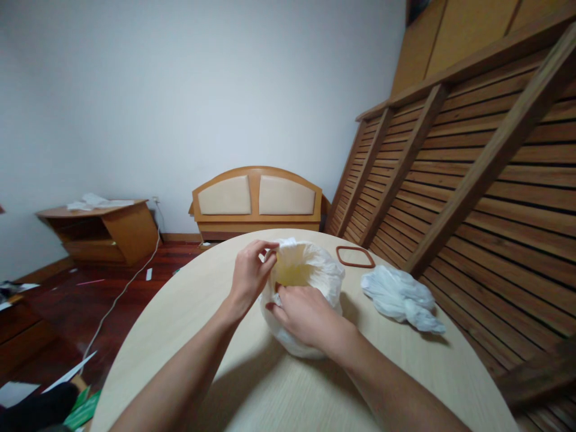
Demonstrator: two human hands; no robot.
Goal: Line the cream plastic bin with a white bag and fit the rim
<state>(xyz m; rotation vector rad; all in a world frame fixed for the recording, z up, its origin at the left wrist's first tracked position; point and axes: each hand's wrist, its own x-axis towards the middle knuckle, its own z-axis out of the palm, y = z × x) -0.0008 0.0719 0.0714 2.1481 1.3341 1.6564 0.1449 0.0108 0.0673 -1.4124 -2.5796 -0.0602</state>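
Note:
A white plastic bag [330,270] lines a bin with a yellowish inside, standing on the round table, its edge folded over the rim. My left hand [253,267] pinches the bag at the rim's left side, thumb and fingers closed on the plastic. At the near side of the rim, my right hand [306,315] grips the bag's edge; its fingers reach inside the opening and are partly hidden. To the right lie a brown rounded rectangular ring [355,264] and a bunched white plastic bag [400,295], both apart from my hands.
The pale round table [180,336] fills the foreground. A slatted wooden frame [450,198] leans along the right side. Behind stand a headboard [256,222] and, to the left, a low cabinet [130,240]. A white cable [130,282] crosses the floor.

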